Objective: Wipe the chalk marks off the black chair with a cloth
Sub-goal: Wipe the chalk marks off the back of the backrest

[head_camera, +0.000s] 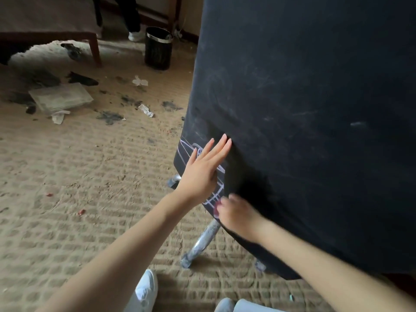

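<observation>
Chalk marks (191,152), pale looping lines, sit on the lower left edge of the black chair (304,109), whose broad dark back fills the right side of your view. Fainter whitish smears cross the fabric higher up.

Your 2 hands are both at that lower edge. Your left hand (202,172) lies flat on the chair over the marks, its fingers (221,147) straight, close together and pointing up and to the right. Your right hand (236,212) is just below it, against the chair's bottom edge and beside the lowest lines. It is blurred, so you cannot tell how its fingers are set. A pink bit (216,209) shows at its fingertips, too smeared to identify.

Under the chair, a chrome leg (202,242) slants down to the tan ribbed carpet (90,176). Your white shoe (146,289) is at the bottom of the view. Further off on the carpet lie dark smudges, crumpled scraps and a flat grey slab (60,97), and a black waste bin (158,48) stands near the far wall.
</observation>
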{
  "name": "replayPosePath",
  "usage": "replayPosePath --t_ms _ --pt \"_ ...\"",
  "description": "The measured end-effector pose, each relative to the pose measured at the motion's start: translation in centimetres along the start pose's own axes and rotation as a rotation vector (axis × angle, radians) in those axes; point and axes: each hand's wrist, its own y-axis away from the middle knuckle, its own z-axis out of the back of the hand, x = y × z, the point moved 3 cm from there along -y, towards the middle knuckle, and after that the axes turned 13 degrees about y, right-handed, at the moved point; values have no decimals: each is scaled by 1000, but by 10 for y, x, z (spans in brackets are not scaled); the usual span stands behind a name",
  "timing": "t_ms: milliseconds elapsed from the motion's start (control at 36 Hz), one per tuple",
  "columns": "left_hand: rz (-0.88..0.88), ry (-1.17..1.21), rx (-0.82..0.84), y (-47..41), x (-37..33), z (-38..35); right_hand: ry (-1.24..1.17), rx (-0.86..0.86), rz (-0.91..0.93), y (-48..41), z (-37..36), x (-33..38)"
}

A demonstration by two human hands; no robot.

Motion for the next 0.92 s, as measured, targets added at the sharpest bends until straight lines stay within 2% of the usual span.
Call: replayPosePath --t_ms 56,111,167,222,306,389,444,556,611,667,722,778,889,917 --pt "-13 45 -61 1 1 3 118 -169 -72 -11 35 -31" --pt "21 116 -196 -1 4 7 165 -382 -200 -24 59 -58" --pt "85 156 -296 -4 8 12 204 -417 -264 -29 65 -71" --pt "107 113 -272 -8 9 13 254 -412 -318 -33 67 -74" --pt "122 49 -158 -11 7 10 166 -308 -353 -36 54 -61" --pt "128 19 -126 -13 9 4 142 -35 -270 -20 8 -25" --pt "127 13 -137 -13 11 0 24 54 -252 4 -16 -3" --pt "134 12 -136 -13 12 -3 180 215 -60 42 -50 34" --pt "134 -3 -118 -13 13 -2 122 316 54 56 -73 47" --pt "139 -20 -99 -12 14 -2 166 427 160 65 -75 58" --pt "144 -30 -102 -12 13 -2 164 461 322 75 -80 65" --pt "153 -20 -108 -12 10 -3 196 461 364 76 -78 60" --pt "162 16 -136 -12 7 -6 171 210 248 51 -43 27" --pt "160 18 -140 -12 8 -6 192 89 203 40 -23 14"
